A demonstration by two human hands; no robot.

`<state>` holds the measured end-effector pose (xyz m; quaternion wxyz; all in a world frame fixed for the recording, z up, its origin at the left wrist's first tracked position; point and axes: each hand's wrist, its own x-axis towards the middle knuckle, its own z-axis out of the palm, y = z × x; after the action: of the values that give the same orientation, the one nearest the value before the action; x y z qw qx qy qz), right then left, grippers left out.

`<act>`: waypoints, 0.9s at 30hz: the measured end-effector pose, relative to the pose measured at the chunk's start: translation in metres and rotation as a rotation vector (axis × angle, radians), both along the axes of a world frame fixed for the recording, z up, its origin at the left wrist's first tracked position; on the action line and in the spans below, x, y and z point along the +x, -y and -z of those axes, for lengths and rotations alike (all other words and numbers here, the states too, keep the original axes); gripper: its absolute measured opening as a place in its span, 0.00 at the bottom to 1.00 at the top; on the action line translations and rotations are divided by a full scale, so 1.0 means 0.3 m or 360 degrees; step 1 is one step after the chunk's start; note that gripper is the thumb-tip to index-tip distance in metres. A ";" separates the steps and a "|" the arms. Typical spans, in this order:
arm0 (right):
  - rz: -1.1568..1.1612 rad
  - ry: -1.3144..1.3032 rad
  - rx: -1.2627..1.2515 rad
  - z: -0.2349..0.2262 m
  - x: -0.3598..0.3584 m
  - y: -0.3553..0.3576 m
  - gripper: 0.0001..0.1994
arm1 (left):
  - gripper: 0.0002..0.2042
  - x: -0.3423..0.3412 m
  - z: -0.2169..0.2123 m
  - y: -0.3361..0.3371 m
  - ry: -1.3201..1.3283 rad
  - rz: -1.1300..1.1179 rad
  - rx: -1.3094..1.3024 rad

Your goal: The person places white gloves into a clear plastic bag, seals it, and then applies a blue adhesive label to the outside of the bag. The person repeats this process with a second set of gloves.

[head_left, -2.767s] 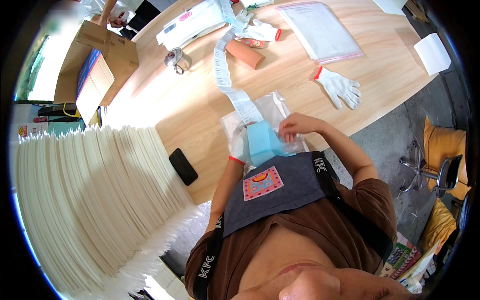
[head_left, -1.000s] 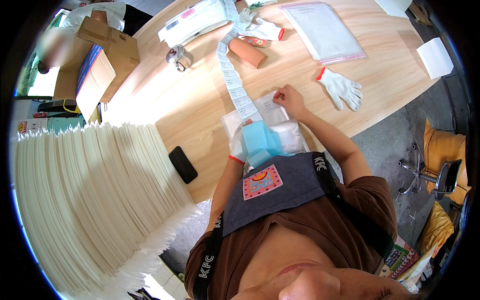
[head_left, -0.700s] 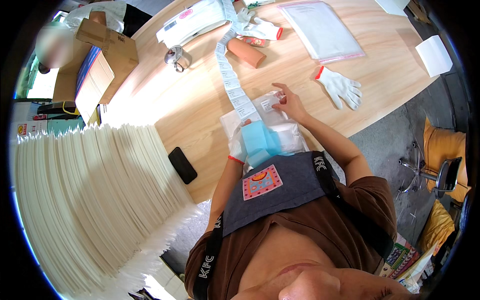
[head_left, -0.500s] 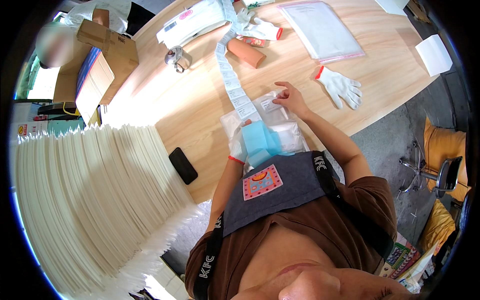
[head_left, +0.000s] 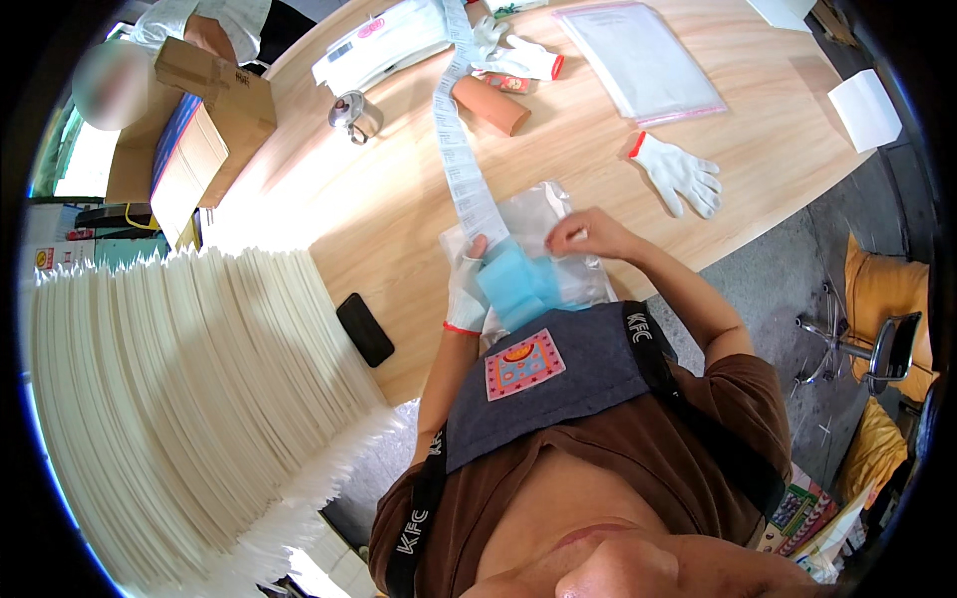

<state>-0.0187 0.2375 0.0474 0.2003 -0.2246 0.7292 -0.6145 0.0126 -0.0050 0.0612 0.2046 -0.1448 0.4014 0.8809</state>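
My left hand (head_left: 467, 284), in a white glove with a red cuff and a bare thumb tip, grips a long strip of printed labels (head_left: 467, 179). Its light-blue backing (head_left: 518, 284) hangs folded in front of my apron. My bare right hand (head_left: 590, 235) is over the clear plastic bags (head_left: 533, 211), with fingers curled and pinched together. Whether anything small is between those fingertips is hidden. The bags lie at the table's near edge, partly under the blue backing.
Around the table (head_left: 399, 229) are a phone (head_left: 366, 330), a metal cup (head_left: 355, 118), a brown roll (head_left: 491, 105), a loose glove (head_left: 678, 174) and a stack of plastic sleeves (head_left: 643, 60). A tall white paper stack (head_left: 189, 399) stands left; a person's arm (head_left: 209, 38) shows beyond the carton (head_left: 224, 110).
My right hand has drawn back toward me, its fingers curling, away from a small white label on the bag that no longer shows. My left hand and the strip have shifted slightly.
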 end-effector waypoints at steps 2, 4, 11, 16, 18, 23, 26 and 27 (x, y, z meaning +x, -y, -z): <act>-0.0384 -0.0042 0.0247 -0.027 0.029 -0.005 0.07 | 0.12 -0.003 -0.043 -0.011 -0.0111 -0.0014 -0.0142; -0.0652 -0.0039 0.0624 -0.052 0.040 -0.004 0.08 | 0.11 -0.007 -0.054 -0.041 -0.0068 -0.0089 -0.0169; 0.0345 -0.0057 0.0130 0.018 -0.045 0.096 0.08 | 0.10 -0.001 0.200 -0.022 -0.0044 0.0086 -0.0337; 0.0349 -0.0360 0.0224 0.049 -0.028 0.194 0.10 | 0.12 -0.008 0.285 0.011 -0.0215 0.0103 -0.0357; 0.0373 -0.0586 0.0277 0.056 -0.022 0.205 0.10 | 0.12 -0.032 0.275 0.019 0.0169 0.0054 0.0045; 0.0455 -0.1293 0.0557 0.029 0.023 0.209 0.09 | 0.12 -0.029 0.239 -0.001 0.0209 0.0002 -0.0043; 0.0385 -0.1334 0.0459 0.038 0.036 0.198 0.07 | 0.11 -0.030 0.252 0.001 0.0301 0.0007 -0.0034; 0.0388 -0.1028 0.0294 0.036 0.035 0.196 0.07 | 0.11 -0.035 0.233 -0.003 0.0359 0.0009 -0.0014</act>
<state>-0.0082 0.1788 0.0366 -0.0957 -0.2995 0.8289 -0.4626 0.0022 -0.0040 -0.0088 0.2503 -0.2428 0.3802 0.8566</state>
